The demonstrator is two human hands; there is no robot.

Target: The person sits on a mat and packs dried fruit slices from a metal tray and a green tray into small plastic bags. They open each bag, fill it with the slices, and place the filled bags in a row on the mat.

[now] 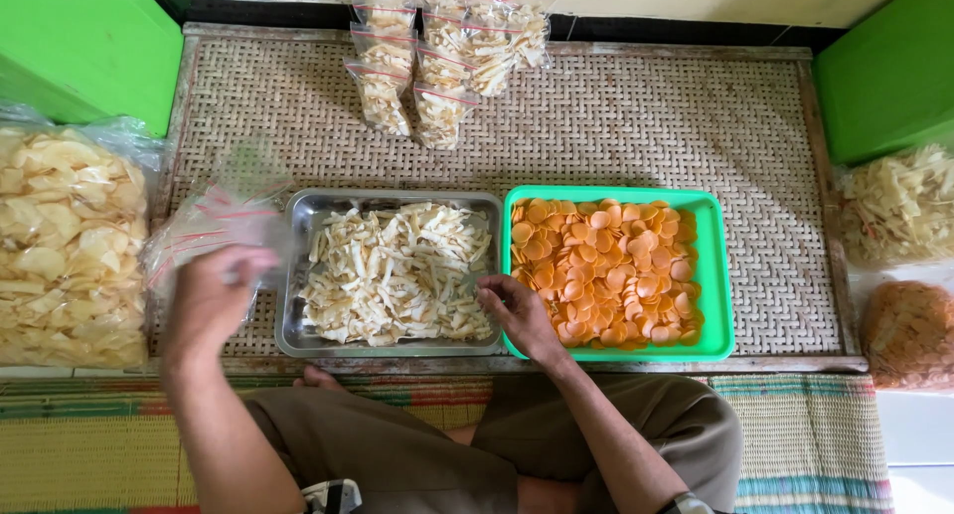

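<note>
My left hand is blurred and reaches onto a pile of empty clear zip bags with red strips, left of a metal tray filled with pale stick-shaped crackers. My right hand rests on the tray's right rim, fingers curled over the pale crackers. Beside it stands a green tray holding round orange crackers. Several filled, sealed bags of pale crackers lie at the far edge of the woven table.
A large clear bag of pale round chips sits at the left. At the right lie a bag of pale sticks and a bag of orange crackers. Green boxes flank the table. My crossed legs rest on a striped mat.
</note>
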